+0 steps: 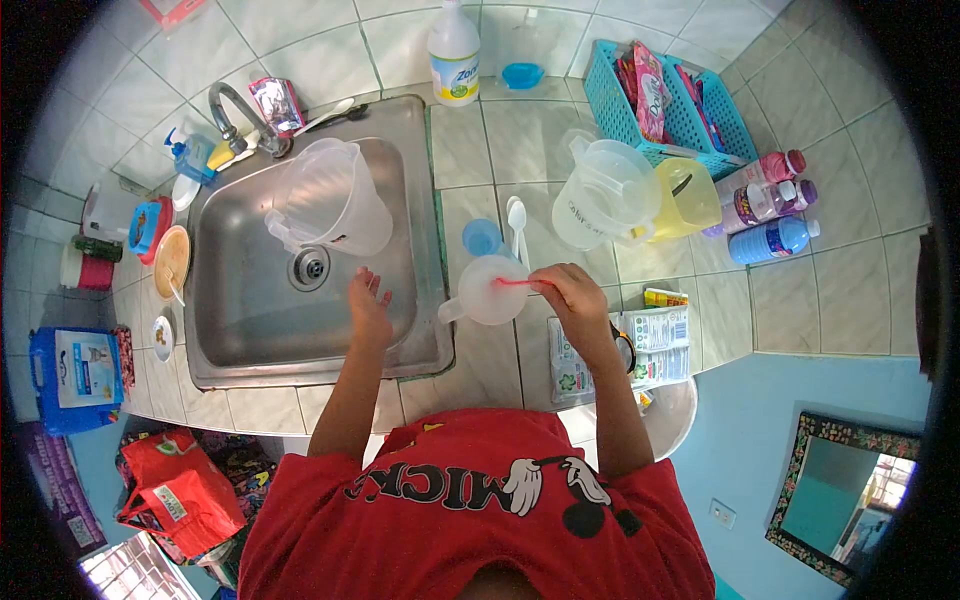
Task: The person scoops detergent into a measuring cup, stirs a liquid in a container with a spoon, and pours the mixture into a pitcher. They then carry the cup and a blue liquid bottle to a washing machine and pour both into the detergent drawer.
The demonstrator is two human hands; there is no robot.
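Note:
My right hand (572, 302) is closed on a thin pink stirrer (515, 283), whose far end reaches into a small translucent white jug (487, 308). The jug stands on the tiled counter, its handle pointing left. My left hand (370, 308) is held over the sink, palm up with fingers spread and nothing in it. A large clear plastic pitcher (335, 200) sits in the sink just beyond that hand. Behind the small jug are a blue cup (482, 237) and white plastic spoons (517, 225).
The steel sink (230, 340) fills the left side, under a faucet (240, 120). Toward the right stand a marked pitcher (600, 205), a yellow pitcher (690, 200), several bottles (770, 240) and a blue basket (610, 95). Printed packets (655, 345) lie near the front edge.

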